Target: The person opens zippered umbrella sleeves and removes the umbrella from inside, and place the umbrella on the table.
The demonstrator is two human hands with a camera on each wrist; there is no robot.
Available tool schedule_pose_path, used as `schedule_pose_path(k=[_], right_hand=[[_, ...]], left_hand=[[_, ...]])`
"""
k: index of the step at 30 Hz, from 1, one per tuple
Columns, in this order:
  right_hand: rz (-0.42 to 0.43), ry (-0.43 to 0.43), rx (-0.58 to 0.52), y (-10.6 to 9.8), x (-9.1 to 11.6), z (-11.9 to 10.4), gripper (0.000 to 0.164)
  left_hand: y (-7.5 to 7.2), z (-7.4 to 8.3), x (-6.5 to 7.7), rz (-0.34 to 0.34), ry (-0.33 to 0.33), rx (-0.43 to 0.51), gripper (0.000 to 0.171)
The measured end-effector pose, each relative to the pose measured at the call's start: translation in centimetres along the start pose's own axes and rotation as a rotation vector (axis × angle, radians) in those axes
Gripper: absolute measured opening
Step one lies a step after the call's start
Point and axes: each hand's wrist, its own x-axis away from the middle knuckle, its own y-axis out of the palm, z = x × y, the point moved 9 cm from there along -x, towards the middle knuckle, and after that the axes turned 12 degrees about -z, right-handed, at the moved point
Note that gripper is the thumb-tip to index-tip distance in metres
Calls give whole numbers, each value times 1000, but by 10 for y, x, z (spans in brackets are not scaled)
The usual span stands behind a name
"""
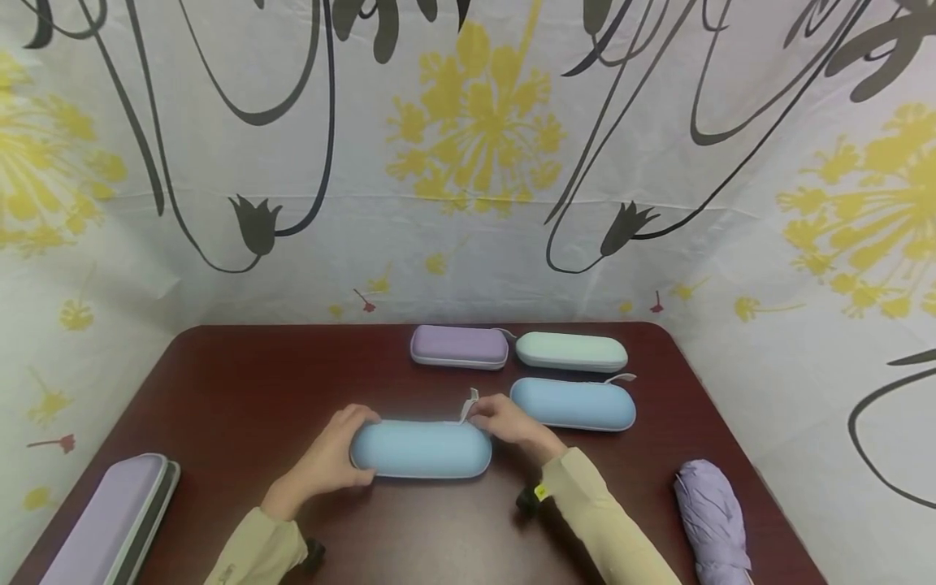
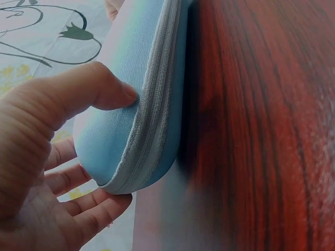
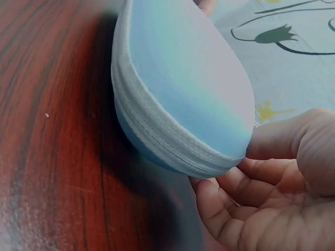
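Observation:
A light-blue zippered glasses case [image 1: 422, 448] lies lengthwise at the middle of the table, its grey zipper [image 2: 152, 104] running shut along the side. My left hand [image 1: 332, 455] grips its left end, thumb on the near side and fingers around the end and far side. At the far right corner my right hand [image 1: 512, 421] has its thumb and curled fingers against the case, beside the upright pale wrist strap [image 1: 469, 404]. The case hides those fingertips in the right wrist view, so a zipper pull between them cannot be made out.
Behind to the right lie another blue case [image 1: 574, 404], a mint case [image 1: 572, 351] and a purple case [image 1: 459, 347]. A long lavender case [image 1: 110, 520] sits at the left edge, a folded lavender umbrella [image 1: 712, 520] at the right. Patterned cloth [image 1: 468, 268] surrounds the dark-red table [image 1: 292, 366].

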Motion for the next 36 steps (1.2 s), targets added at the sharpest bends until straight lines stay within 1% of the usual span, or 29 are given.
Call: schedule_pose_path(k=[6, 11, 13, 18, 20, 26, 29, 32, 36], right_hand=[[3, 53, -91, 0, -1, 9, 15], [32, 61, -88, -4, 1, 8, 15], [52, 33, -25, -5, 2, 3, 12], [148, -118, 221, -9, 7, -15, 7], [182, -170, 280, -9, 10, -19, 6], [222, -261, 314, -7, 17, -27, 5], [240, -288, 336, -6, 21, -30, 5], [249, -294, 367, -5, 23, -31, 6], [242, -290, 395, -4, 27, -31, 7]], left_hand=[[0, -2, -1, -4, -11, -3, 67], [1, -3, -1, -11, -16, -2, 67], [1, -2, -2, -11, -12, -8, 67], [1, 0, -2, -17, 5, -32, 67], [1, 1, -2, -20, 13, -36, 68], [2, 1, -4, -25, 23, -60, 69], [2, 1, -4, -20, 26, -67, 69], [2, 1, -4, -13, 33, -67, 70], [2, 0, -5, -12, 36, -77, 69]])
